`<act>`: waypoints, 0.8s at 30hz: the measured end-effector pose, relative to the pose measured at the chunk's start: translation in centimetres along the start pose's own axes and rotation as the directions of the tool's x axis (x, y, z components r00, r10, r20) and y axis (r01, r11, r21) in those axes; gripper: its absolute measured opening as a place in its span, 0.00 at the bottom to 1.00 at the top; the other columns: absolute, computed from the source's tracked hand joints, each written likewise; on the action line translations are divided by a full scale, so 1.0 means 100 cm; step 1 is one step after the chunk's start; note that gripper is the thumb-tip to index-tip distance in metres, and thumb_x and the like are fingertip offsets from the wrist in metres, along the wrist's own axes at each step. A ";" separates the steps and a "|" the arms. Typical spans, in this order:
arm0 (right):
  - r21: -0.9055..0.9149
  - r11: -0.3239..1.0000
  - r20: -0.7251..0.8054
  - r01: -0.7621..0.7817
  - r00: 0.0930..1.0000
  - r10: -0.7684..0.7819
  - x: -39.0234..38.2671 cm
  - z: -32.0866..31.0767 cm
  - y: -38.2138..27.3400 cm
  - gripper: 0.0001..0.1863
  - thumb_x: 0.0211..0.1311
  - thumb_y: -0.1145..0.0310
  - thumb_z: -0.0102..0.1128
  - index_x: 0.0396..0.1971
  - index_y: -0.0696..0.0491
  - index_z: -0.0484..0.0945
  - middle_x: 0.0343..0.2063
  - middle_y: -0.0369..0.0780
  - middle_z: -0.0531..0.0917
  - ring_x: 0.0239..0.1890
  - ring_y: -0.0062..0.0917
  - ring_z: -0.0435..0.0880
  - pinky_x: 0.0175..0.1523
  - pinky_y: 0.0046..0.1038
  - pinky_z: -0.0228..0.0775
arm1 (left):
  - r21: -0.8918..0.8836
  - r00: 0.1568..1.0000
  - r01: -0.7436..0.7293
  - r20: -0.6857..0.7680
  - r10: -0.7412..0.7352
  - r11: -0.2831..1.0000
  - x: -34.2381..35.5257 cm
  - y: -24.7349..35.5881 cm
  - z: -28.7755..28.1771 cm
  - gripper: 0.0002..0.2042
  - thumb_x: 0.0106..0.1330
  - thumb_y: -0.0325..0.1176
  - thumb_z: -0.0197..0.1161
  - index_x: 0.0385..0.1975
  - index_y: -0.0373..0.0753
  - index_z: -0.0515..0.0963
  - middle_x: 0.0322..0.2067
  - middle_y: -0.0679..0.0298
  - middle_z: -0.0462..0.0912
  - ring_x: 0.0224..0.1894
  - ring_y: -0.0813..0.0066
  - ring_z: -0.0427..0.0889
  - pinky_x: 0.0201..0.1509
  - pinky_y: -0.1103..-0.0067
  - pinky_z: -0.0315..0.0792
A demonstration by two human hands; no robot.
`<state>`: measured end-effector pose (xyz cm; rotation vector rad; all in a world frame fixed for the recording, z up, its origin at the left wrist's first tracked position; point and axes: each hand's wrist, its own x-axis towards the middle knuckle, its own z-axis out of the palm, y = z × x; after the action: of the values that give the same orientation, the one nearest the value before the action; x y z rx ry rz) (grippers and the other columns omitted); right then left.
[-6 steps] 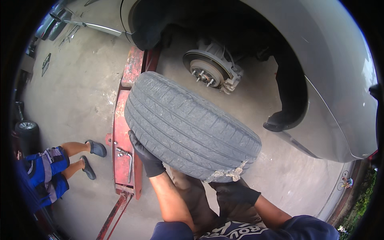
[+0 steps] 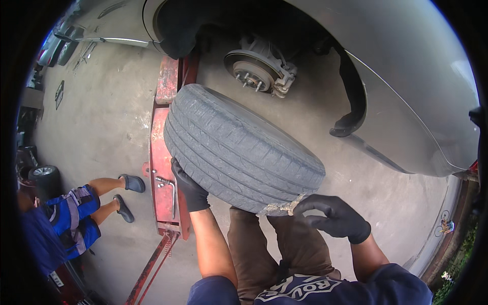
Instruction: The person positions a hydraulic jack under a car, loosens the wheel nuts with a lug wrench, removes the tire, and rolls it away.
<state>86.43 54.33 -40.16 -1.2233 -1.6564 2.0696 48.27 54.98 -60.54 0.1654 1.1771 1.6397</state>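
Note:
A worn, dusty tire is held up tilted before my legs, its tread toward me. My left hand, in a black glove, grips the tread's lower left side, its fingertips partly hidden beneath. At the lower right edge sticks a pale, crumbly clump of dirt. My right hand, also gloved in black, is beside that clump with fingers curved and a gap between thumb and forefinger. Whether its fingertips touch the clump I cannot tell. Beyond the tire, a bare brake disc and hub with studs shows inside the wheel arch.
A red floor jack stands left of the tire, with a wrench lying on it. The silver car body curves overhead to the right. A person in blue shorts is at the left, near another wheel.
My right hand has come out from under the tire to the clump at its right edge. The tire sits slightly higher in view, with my left hand still on it.

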 end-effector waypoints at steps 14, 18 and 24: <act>-0.559 0.807 -0.723 -0.193 0.590 -0.360 -0.019 0.088 0.173 0.47 0.55 0.44 0.69 0.70 0.55 0.65 0.62 0.53 0.74 0.64 0.49 0.74 0.67 0.46 0.67 | 0.584 0.964 -0.188 0.265 0.034 0.790 -0.170 -0.072 -0.026 0.36 0.78 0.46 0.56 0.76 0.34 0.51 0.71 0.45 0.59 0.74 0.56 0.59 0.78 0.65 0.53; -0.529 0.815 -0.725 -0.238 0.626 -0.288 -0.114 0.115 0.248 0.48 0.59 0.43 0.64 0.73 0.57 0.61 0.67 0.55 0.71 0.68 0.53 0.70 0.69 0.47 0.63 | 0.562 0.999 0.046 -0.048 -0.022 0.826 -0.165 -0.040 0.004 0.35 0.77 0.48 0.58 0.73 0.33 0.55 0.66 0.49 0.64 0.68 0.62 0.65 0.74 0.68 0.59; -0.343 0.663 -0.807 -0.666 0.569 0.154 -0.248 0.165 0.331 0.41 0.68 0.50 0.61 0.73 0.58 0.60 0.65 0.59 0.71 0.68 0.54 0.69 0.68 0.50 0.65 | 0.830 0.948 -0.318 0.295 0.123 0.459 -0.197 -0.080 0.047 0.45 0.64 0.50 0.71 0.75 0.36 0.57 0.75 0.41 0.49 0.78 0.44 0.51 0.79 0.59 0.52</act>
<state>100.68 16.00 -57.81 -2.4977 -1.7187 0.8184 64.89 41.76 -55.83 1.1679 1.8043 1.0159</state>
